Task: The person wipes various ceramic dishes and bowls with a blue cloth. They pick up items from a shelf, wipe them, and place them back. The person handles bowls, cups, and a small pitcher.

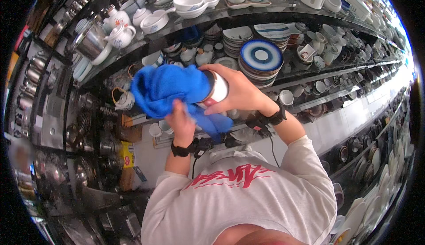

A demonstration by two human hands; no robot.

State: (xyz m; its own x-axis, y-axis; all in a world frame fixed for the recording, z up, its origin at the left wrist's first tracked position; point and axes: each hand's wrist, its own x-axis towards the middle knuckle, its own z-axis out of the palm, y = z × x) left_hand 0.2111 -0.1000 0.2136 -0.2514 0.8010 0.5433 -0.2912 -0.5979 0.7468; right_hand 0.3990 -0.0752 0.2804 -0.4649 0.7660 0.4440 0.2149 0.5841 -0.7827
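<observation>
My right hand (237, 90) grips a white ceramic vessel (219, 87) with a dark band and a brownish line; its exact kind cannot be told. A blue cloth (169, 87) covers the vessel's left end and hides it. Against the lower side of that cloth is my left hand (181, 120), its fingers and thumb pinching the fabric. One loose end of the cloth hangs down between the two wrists, blurred. Both hands are held up in front of the shelves, level with a stack of plates topped by a blue-ringed plate (261, 55).
A glass shelf (285, 10) above bears white teapots (121, 36), a handled white bowl (154, 21) and small jars. Left of the cloth stands a small teapot (125, 100) with a wicker handle. Metal pots fill the left racks. A yellow box (127, 155) sits low down.
</observation>
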